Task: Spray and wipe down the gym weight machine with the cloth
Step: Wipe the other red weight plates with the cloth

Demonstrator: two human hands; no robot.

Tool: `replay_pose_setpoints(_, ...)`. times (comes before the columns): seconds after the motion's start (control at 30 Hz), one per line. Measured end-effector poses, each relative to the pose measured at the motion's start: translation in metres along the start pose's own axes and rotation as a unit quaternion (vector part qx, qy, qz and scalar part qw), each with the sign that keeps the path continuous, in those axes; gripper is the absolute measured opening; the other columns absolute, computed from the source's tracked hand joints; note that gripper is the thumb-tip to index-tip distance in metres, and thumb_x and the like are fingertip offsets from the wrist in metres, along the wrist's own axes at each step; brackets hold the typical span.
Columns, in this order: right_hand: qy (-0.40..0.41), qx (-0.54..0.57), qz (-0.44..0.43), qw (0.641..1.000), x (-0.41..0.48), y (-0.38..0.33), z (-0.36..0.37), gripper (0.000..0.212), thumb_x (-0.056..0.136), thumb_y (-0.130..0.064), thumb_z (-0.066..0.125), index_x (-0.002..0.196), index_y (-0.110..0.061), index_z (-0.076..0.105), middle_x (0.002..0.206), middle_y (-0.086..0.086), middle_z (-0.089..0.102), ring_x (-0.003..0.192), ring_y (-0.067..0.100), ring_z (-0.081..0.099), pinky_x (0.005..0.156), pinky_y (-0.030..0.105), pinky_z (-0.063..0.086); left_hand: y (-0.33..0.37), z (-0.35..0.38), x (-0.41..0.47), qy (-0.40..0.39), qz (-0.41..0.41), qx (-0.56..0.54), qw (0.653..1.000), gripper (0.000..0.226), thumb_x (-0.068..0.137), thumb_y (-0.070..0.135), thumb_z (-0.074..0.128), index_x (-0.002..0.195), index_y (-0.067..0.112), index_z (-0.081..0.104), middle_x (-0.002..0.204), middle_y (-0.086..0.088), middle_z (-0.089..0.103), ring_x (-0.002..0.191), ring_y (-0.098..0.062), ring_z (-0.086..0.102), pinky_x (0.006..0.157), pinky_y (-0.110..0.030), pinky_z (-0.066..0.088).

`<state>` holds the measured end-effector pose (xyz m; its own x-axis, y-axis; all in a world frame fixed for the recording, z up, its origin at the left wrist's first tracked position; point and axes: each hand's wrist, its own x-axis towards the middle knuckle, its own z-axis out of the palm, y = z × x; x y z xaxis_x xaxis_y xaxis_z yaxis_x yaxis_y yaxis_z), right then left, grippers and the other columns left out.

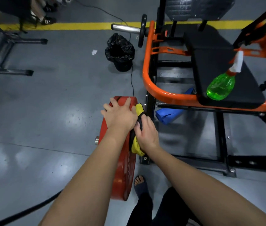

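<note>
My left hand (120, 115) flat, fingers spread, on red weight plate (124, 173), steadying it; my right hand (147, 132) grips yellow cloth (136, 145) against plate's inner face to wipe. Spray bottle (220, 86) parked on seat (210, 62), two o'clock, handy for next spray.

Stands on edge on the floor at near centre: weight plate (124, 160), left hand (120, 116) flat on its top rim, right hand (147, 132) just right of it, holding the cloth (136, 144) against the plate's right side. Right of that, machine frame (147, 75); on its seat pad (218, 62), spray bottle (220, 85) lying. Farther off, left of the frame, bin (120, 53).
</note>
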<state>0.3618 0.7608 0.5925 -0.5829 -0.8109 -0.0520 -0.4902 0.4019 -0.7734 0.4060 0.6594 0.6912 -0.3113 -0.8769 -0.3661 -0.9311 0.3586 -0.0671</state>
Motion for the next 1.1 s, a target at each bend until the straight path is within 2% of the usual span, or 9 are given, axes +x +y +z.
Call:
replay_pose_setpoints(0.13, -0.003, -0.006, -0.002, 1.000, -0.001, -0.003, -0.003, 0.048, 0.091, -0.043, 0.027, 0.107, -0.006, 0.054, 0.102, 0.012, 0.055, 0.098, 0.033, 0.055, 0.078, 0.047, 0.046, -0.011, 0.011, -0.026, 0.053, 0.024, -0.006, 0.998, 0.054, 0.103, 0.056, 0.026, 0.157, 0.049, 0.023, 0.164, -0.020, 0.019, 0.121, -0.044, 0.039, 0.098, -0.052, 0.033)
replay_pose_setpoints(0.23, -0.052, 0.034, 0.048, 0.997, 0.007, -0.006, -0.008, 0.036, 0.097, -0.040, 0.036, 0.113, -0.013, 0.053, 0.111, 0.007, 0.060, 0.099, 0.025, 0.056, 0.080, 0.043, 0.045, -0.022, 0.018, -0.042, 0.087, 0.019, -0.014, 0.996, 0.056, 0.101, 0.058, 0.027, 0.157, 0.051, 0.023, 0.163, -0.020, 0.021, 0.112, -0.040, 0.041, 0.090, -0.048, 0.035)
replay_pose_setpoints(0.37, -0.165, 0.068, 0.171, 0.969, 0.083, 0.001, -0.004, 0.035, 0.099, -0.040, 0.045, 0.125, -0.019, 0.057, 0.126, 0.014, 0.066, 0.116, 0.033, 0.061, 0.101, 0.044, 0.046, -0.025, 0.024, -0.049, 0.113, 0.000, -0.025, 0.993, 0.055, 0.101, 0.058, 0.029, 0.155, 0.050, 0.029, 0.162, -0.022, 0.025, 0.106, -0.039, 0.043, 0.085, -0.047, 0.035)
replay_pose_setpoints(0.43, -0.139, 0.113, 0.221, 0.959, 0.103, -0.001, -0.001, 0.036, 0.100, -0.036, 0.051, 0.126, -0.013, 0.061, 0.125, 0.012, 0.067, 0.117, 0.032, 0.061, 0.100, 0.038, 0.047, -0.025, 0.025, -0.050, 0.126, -0.006, -0.040, 0.991, 0.052, 0.102, 0.058, 0.027, 0.154, 0.050, 0.034, 0.161, -0.021, 0.029, 0.106, -0.039, 0.043, 0.086, -0.047, 0.034)
replay_pose_setpoints(0.53, -0.093, 0.202, 0.243, 0.944, 0.072, -0.018, -0.013, 0.023, 0.102, -0.029, 0.055, 0.120, -0.016, 0.064, 0.104, -0.001, 0.066, 0.098, 0.020, 0.063, 0.083, 0.025, 0.044, -0.026, 0.024, -0.051, 0.133, -0.012, -0.086, 0.987, 0.049, 0.107, 0.053, 0.019, 0.152, 0.051, 0.037, 0.162, -0.017, 0.029, 0.109, -0.037, 0.041, 0.088, -0.046, 0.030)
replay_pose_setpoints(0.73, -0.044, 0.189, 0.102, 0.976, -0.011, -0.027, -0.024, 0.002, 0.094, -0.017, 0.061, 0.096, -0.017, 0.061, 0.087, -0.005, 0.068, 0.083, 0.010, 0.063, 0.078, 0.027, 0.049, -0.030, 0.026, -0.054, 0.148, -0.001, -0.103, 0.984, 0.054, 0.106, 0.051, 0.009, 0.155, 0.049, 0.032, 0.163, -0.015, 0.029, 0.111, -0.035, 0.042, 0.092, -0.046, 0.035)
replay_pose_setpoints(0.8, -0.053, 0.178, 0.094, 0.978, 0.006, -0.025, -0.023, 0.005, 0.095, -0.021, 0.060, 0.098, -0.018, 0.061, 0.089, -0.006, 0.069, 0.083, 0.008, 0.063, 0.077, 0.023, 0.049, -0.031, 0.028, -0.057, 0.149, -0.002, -0.099, 0.984, 0.053, 0.107, 0.050, 0.011, 0.157, 0.047, 0.030, 0.163, -0.015, 0.029, 0.112, -0.035, 0.042, 0.092, -0.045, 0.035)
replay_pose_setpoints(0.93, -0.083, 0.254, 0.267, 0.926, 0.071, -0.019, -0.016, 0.026, 0.097, -0.040, 0.057, 0.095, -0.016, 0.068, 0.083, 0.000, 0.066, 0.082, 0.020, 0.064, 0.077, 0.033, 0.049, -0.033, 0.031, -0.059, 0.160, -0.001, -0.095, 0.983, 0.051, 0.108, 0.049, 0.016, 0.157, 0.046, 0.030, 0.163, -0.015, 0.029, 0.113, -0.035, 0.042, 0.091, -0.044, 0.034)
replay_pose_setpoints(1.1, -0.039, 0.209, 0.194, 0.958, 0.027, -0.034, -0.024, 0.035, 0.083, -0.048, 0.056, 0.097, -0.017, 0.065, 0.092, -0.002, 0.072, 0.089, 0.019, 0.068, 0.081, 0.037, 0.054, -0.031, 0.032, -0.061, 0.165, -0.012, -0.094, 0.982, 0.050, 0.107, 0.051, 0.021, 0.154, 0.047, 0.035, 0.162, -0.013, 0.031, 0.114, -0.035, 0.043, 0.092, -0.044, 0.035)
